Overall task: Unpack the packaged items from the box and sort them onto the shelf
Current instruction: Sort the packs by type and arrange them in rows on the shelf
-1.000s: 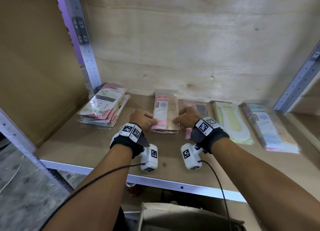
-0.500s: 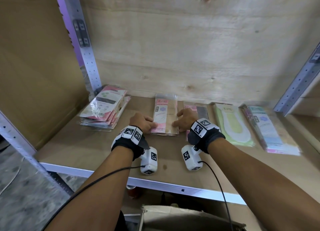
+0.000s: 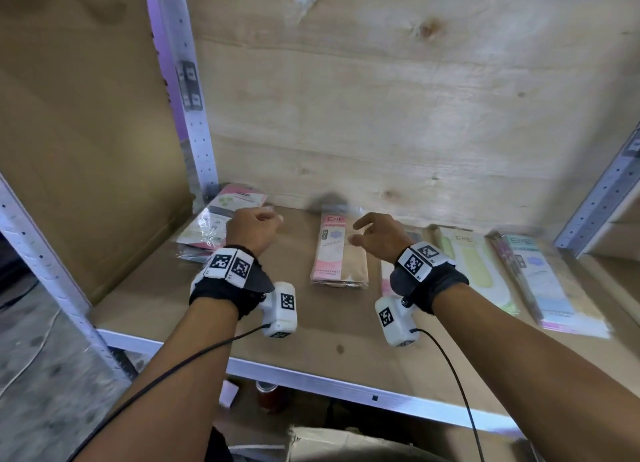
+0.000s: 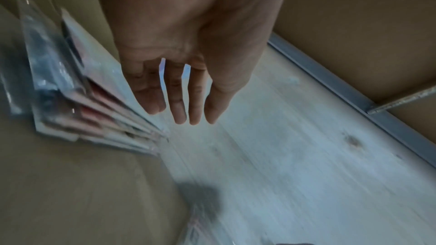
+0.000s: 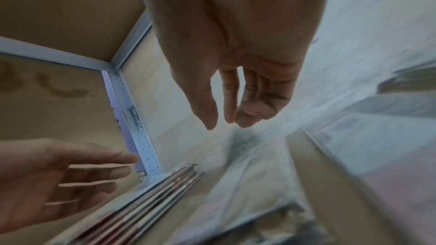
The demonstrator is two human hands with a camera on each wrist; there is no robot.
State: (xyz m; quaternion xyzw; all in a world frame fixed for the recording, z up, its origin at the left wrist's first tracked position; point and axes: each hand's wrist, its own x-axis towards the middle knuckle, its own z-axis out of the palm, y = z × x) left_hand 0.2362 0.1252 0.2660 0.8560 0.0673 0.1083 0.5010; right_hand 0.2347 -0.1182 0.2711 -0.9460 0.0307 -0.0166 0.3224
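Observation:
A pink and tan pack [image 3: 339, 254] lies flat on the wooden shelf [image 3: 311, 344], mid-shelf, with nothing touching it. My left hand [image 3: 254, 228] hovers to its left, above the shelf, fingers loose and empty [image 4: 179, 98]. My right hand [image 3: 375, 235] hovers to its right, fingers relaxed and empty [image 5: 235, 103]. A fanned stack of pink packs [image 3: 221, 226] sits in the back left corner [image 4: 94, 103]. A green pack [image 3: 472, 261] and a blue pack [image 3: 543, 281] lie at the right. Another pack is partly hidden under my right wrist.
The plywood back wall [image 3: 381, 115] and metal uprights [image 3: 187, 98] bound the shelf. A cardboard box [image 3: 346, 444] stands below the shelf's front rail [image 3: 346, 389], with a red can [image 3: 268, 392] beside it. Bare shelf board lies in front of the packs.
Both hands have let go of the pink and tan pack, lifted off it and spread apart. The pack stays flat on the shelf.

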